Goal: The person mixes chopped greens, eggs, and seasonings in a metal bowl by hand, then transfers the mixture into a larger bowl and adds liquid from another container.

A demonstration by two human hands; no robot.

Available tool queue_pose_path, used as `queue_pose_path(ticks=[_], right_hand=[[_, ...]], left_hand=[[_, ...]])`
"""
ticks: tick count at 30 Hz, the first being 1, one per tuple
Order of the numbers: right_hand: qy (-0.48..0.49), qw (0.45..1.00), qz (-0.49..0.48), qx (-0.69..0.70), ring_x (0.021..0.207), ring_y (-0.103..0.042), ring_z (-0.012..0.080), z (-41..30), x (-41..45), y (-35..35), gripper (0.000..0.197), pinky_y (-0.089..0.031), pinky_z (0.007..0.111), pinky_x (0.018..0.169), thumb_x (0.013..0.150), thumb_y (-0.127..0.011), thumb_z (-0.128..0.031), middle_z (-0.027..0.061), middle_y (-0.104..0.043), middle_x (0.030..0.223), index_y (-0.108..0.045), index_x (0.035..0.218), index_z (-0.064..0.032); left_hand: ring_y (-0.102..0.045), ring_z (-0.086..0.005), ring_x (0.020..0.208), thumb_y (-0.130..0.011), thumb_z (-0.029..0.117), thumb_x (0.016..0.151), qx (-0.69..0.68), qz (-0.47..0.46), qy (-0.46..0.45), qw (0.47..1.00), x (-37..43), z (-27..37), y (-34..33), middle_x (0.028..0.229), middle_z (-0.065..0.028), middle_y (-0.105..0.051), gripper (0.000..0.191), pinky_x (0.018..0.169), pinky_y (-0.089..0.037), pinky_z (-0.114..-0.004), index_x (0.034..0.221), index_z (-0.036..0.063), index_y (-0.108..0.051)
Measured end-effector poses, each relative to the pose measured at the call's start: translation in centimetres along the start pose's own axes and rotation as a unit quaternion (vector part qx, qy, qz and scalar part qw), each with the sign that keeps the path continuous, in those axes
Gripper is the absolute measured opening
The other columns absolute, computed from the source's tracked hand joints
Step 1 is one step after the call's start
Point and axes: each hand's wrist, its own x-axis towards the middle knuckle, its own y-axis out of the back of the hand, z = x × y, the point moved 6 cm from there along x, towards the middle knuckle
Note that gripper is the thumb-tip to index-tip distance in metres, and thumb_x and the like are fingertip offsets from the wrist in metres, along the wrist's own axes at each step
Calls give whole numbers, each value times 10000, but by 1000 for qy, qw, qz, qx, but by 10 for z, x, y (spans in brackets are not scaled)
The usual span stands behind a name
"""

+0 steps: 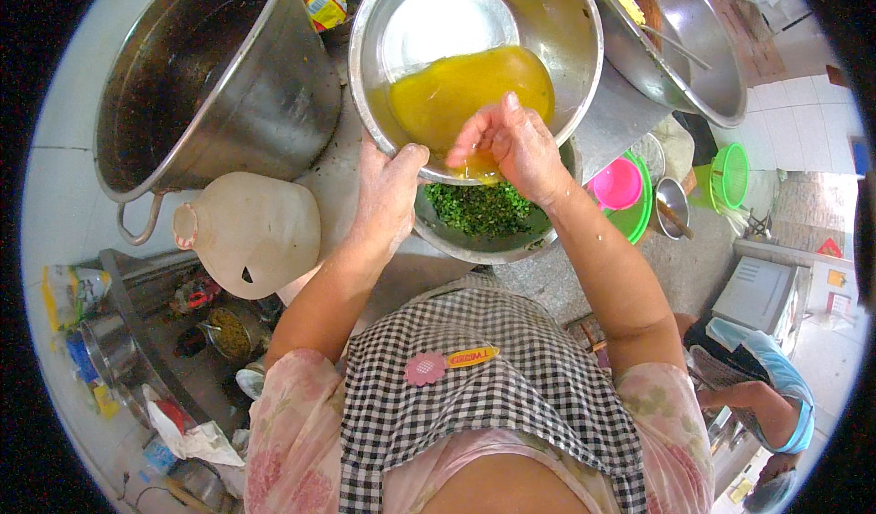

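Note:
A steel bowl [445, 18] is tilted towards me, with yellow liquid [472, 90], apparently beaten egg, pooled in its nearer half. My left hand [390, 179] grips the near left rim, thumb on top. At the near right rim, my right hand [517, 144] is cupped inside the bowl, fingers curled and thumb raised, holding no object. Yellow liquid wets the rim below its fingers. Directly under that rim, a second metal bowl [479, 252] holds chopped green herbs or leaves [479, 209]; the tilted bowl hides its far part.
A large steel pot [287, 103] and a cut plastic jug [267, 230] stand left. To the right are a wide steel basin [715, 69] with utensils, a pink container [618, 183] and a green basket [731, 175]. Another person [773, 391] is at lower right.

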Motion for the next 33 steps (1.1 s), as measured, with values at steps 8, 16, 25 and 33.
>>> queue_pose_path(ticks=[8, 16, 25, 33], right_hand=[[-18, 987, 147, -63, 385, -377, 118, -9, -41, 47, 535, -276, 246, 363, 904, -284, -462, 28, -408, 463, -441, 563, -80], [-19, 916, 391, -89, 438, -383, 111, 0, -58, 98, 442, -297, 246, 399, 884, -404, -447, 23, -408, 512, -429, 620, -94], [-203, 937, 268, -95, 568, -491, 133, 39, -38, 39, 708, -380, 271, 473, 745, -397, -693, 72, -552, 735, -527, 957, -30], [-288, 938, 173, -90, 534, -485, 145, 52, -42, 19, 681, -365, 266, 471, 745, -351, -719, 61, -529, 612, -533, 796, -64]], left_hand=[[-539, -192, 967, -407, -74, 730, 7, 23, 16, 1000, 1, -5, 6, 1101, -112, -492, 472, 799, -481, -297, 1195, -7, -360], [-557, -207, 940, -415, -41, 729, 3, 42, 3, 999, 0, 2, 4, 1090, -125, -488, 464, 710, -529, -300, 1187, 14, -357], [-600, -234, 850, -421, -39, 729, -57, 75, -2, 996, -7, -3, -8, 1053, -158, -505, 428, 639, -552, -299, 1155, -28, -371], [-589, -241, 864, -407, -44, 732, 33, 96, 2, 995, -11, -10, -22, 1046, -159, -505, 422, 669, -548, -322, 1152, -27, -372]])
